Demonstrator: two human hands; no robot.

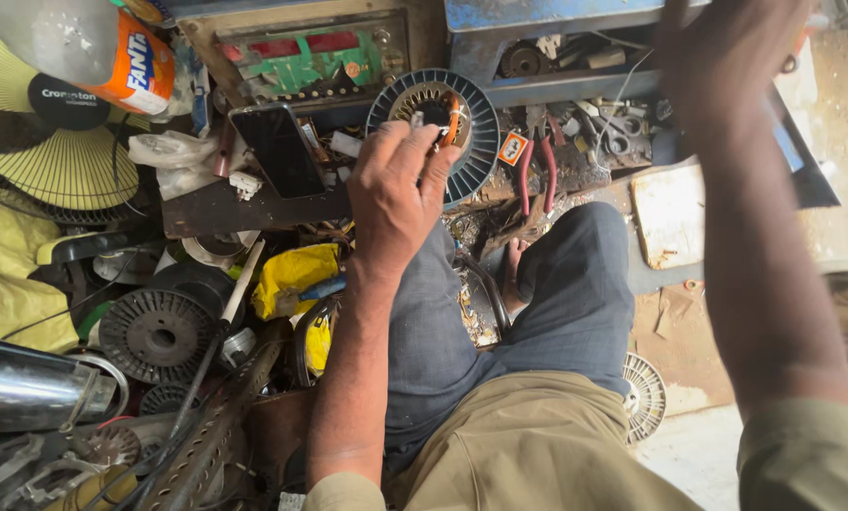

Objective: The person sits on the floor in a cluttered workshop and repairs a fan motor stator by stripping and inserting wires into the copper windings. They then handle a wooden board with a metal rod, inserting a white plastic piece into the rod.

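Observation:
My left hand grips the near edge of a round, dark finned motor stator with copper windings and orange wires in its centre, held above my knee. My right hand is raised high at the upper right, blurred, apparently pulling a thin wire; whether its fingers pinch anything I cannot tell. Grey trousers cover my legs below the stator.
A phone lies on a dark shelf to the left. Red-handled pliers rest right of the stator. A yellow fan guard, an orange bottle, a ribbed rotor disc, a yellow cloth and metal scrap crowd the left.

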